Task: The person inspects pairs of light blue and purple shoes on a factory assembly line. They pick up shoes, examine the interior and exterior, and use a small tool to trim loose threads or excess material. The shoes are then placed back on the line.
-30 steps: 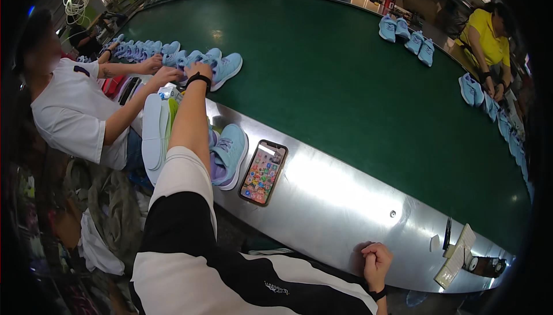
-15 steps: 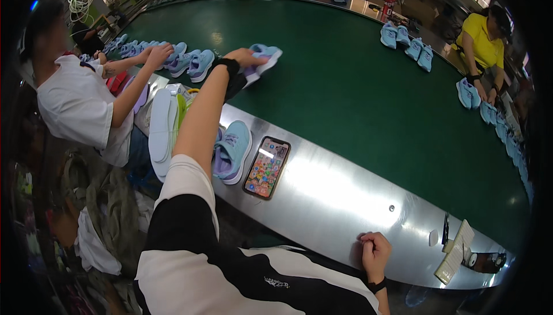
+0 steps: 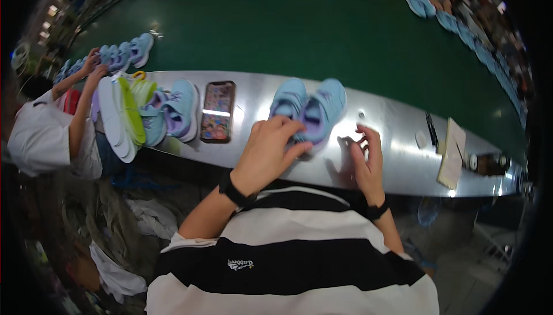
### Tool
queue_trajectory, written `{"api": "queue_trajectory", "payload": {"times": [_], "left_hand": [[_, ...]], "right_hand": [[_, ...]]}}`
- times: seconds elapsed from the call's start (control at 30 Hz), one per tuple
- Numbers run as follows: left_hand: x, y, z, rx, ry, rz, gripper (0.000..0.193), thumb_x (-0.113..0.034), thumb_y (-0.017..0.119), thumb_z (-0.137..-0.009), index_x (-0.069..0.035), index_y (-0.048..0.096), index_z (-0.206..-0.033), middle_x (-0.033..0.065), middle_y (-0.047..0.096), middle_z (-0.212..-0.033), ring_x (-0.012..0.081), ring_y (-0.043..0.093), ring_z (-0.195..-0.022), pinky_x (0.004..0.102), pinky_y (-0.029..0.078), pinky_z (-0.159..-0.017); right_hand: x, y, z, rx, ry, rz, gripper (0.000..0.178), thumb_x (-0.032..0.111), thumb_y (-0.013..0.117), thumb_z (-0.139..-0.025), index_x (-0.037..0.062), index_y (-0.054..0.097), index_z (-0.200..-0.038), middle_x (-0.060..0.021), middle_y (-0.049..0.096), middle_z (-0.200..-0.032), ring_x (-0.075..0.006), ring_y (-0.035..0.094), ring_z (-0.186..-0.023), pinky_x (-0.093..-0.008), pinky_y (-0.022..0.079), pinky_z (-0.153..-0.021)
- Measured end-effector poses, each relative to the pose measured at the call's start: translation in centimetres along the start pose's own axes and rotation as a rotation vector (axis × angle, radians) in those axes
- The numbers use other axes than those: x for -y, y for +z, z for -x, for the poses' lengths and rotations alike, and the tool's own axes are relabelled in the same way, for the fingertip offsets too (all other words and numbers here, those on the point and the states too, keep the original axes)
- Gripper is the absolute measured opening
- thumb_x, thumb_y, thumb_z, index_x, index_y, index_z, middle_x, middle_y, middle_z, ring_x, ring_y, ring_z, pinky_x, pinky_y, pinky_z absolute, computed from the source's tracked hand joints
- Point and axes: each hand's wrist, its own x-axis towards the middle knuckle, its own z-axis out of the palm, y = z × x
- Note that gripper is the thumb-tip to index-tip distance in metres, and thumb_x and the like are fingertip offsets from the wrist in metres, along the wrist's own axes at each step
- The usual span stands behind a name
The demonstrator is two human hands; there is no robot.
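A pair of light blue sneakers with lilac linings stands side by side on the metal ledge in front of me, toes pointing away: the left sneaker [image 3: 289, 93] and the right sneaker [image 3: 326, 107]. My left hand [image 3: 268, 146] is at their heel ends, its fingers curled over the collars and hiding the heels. Just right of the pair, my right hand [image 3: 367, 156] hovers above the ledge with thumb and fingers apart, holding nothing. Another blue sneaker pair [image 3: 182, 110] sits farther left, beside a phone [image 3: 218, 111] with a lit screen.
White insoles [image 3: 110, 116] and lime-green pieces [image 3: 131, 112] stand at the left. Beyond the metal ledge [image 3: 259, 84] lies a green belt [image 3: 247, 21] with rows of sneakers. A notepad [image 3: 453, 156] and black pen [image 3: 431, 128] lie right. Co-workers' hands handle sneakers at far left and far right.
My left hand has brought the sneakers from over the belt at the left to the ledge before me. My right hand has opened from a loose fist. The view has turned downward.
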Motion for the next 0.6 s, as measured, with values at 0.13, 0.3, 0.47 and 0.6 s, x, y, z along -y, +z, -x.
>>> {"api": "queue_trajectory", "payload": {"times": [0.13,0.3,0.47,0.6], "left_hand": [[-0.9,2.9,4.9,-0.292,-0.070,0.161,0.026,-0.009,0.078,-0.079,-0.001,0.064,-0.100,0.0106,0.062,-0.095,0.0204,0.060,-0.081,0.0292,0.050,-0.068],[3.7,3.5,3.8,-0.070,-0.514,0.706,0.057,-0.013,0.075,-0.085,-0.001,0.048,-0.134,0.0076,0.056,-0.099,0.0100,0.055,-0.081,0.0228,0.050,-0.069],[4.4,3.9,1.9,0.163,-0.518,0.801,0.052,-0.009,0.064,-0.091,0.003,0.044,-0.137,0.0094,0.062,-0.105,0.0120,0.060,-0.085,0.0244,0.049,-0.079],[2.9,5.1,1.8,0.079,-0.538,1.115,0.046,-0.002,0.056,-0.093,0.001,0.044,-0.138,0.0083,0.063,-0.116,0.0135,0.058,-0.107,0.0276,0.043,-0.095]], "right_hand": [[1.1,-1.0,0.0,0.116,-0.033,0.284,0.063,0.031,0.077,-0.081,0.0014,0.051,-0.130,-0.0142,0.045,-0.121,-0.0245,0.051,-0.102,-0.0333,0.045,-0.087],[2.6,-2.4,1.9,0.195,0.344,0.220,0.072,0.028,0.075,-0.083,-0.0025,0.041,-0.138,-0.0135,0.054,-0.105,-0.0183,0.057,-0.094,-0.0295,0.049,-0.076],[1.0,-1.9,1.5,0.162,0.459,-0.099,0.056,0.018,0.064,-0.091,-0.0035,0.043,-0.139,-0.0099,0.063,-0.104,-0.0134,0.060,-0.091,-0.0264,0.048,-0.080],[-0.4,-0.6,0.8,0.096,0.557,-0.735,0.044,0.009,0.049,-0.097,-0.0012,0.044,-0.139,-0.0065,0.061,-0.119,-0.0134,0.059,-0.102,-0.0268,0.046,-0.091]]}}
